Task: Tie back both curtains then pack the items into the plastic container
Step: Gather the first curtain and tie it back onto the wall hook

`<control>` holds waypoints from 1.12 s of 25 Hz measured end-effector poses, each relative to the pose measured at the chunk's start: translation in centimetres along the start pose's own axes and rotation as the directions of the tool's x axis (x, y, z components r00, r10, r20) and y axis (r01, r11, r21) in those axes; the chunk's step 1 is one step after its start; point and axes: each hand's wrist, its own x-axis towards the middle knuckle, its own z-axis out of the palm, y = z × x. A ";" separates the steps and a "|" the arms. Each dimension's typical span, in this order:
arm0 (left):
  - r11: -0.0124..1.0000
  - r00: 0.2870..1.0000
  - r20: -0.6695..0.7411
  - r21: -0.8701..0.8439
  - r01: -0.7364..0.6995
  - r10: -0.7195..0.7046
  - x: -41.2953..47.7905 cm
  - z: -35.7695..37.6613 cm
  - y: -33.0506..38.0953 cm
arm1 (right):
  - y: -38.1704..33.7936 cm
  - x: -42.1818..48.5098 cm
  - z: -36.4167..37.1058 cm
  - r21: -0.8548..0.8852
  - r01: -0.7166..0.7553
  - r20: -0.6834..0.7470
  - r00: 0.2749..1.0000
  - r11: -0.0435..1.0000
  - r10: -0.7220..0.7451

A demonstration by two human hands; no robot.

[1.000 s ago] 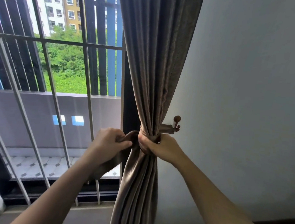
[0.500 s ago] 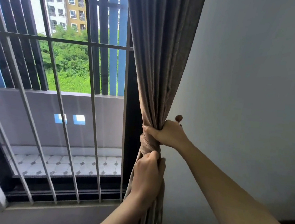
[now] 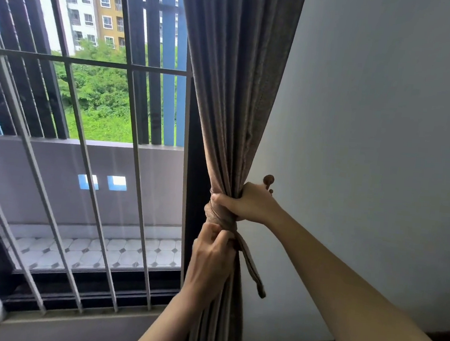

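While the curtain (image 3: 233, 89) is hanging bunched, long axis vertical, beside the wall (image 3: 371, 128), R hand (image 3: 245, 202) is clenching it just above the tieback knot (image 3: 221, 219), and L hand (image 3: 211, 254) is gripping the bundle directly below. Knot's tail (image 3: 252, 270) is dangling down-right of the L hand, which is nearer to it.

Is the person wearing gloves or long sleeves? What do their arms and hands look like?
No gloves and no sleeves. The left hand and right hand are bare, and so are the left forearm and right forearm as far as the picture shows. I see no rings, watch or bracelet on the sides facing the camera.
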 end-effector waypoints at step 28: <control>0.809 0.786 -0.254 -0.358 0.466 -0.564 4.1 1.9 -0.7 | 6.8 -1.8 9.4 0.898 -0.440 0.397 0.826 0.018 0.399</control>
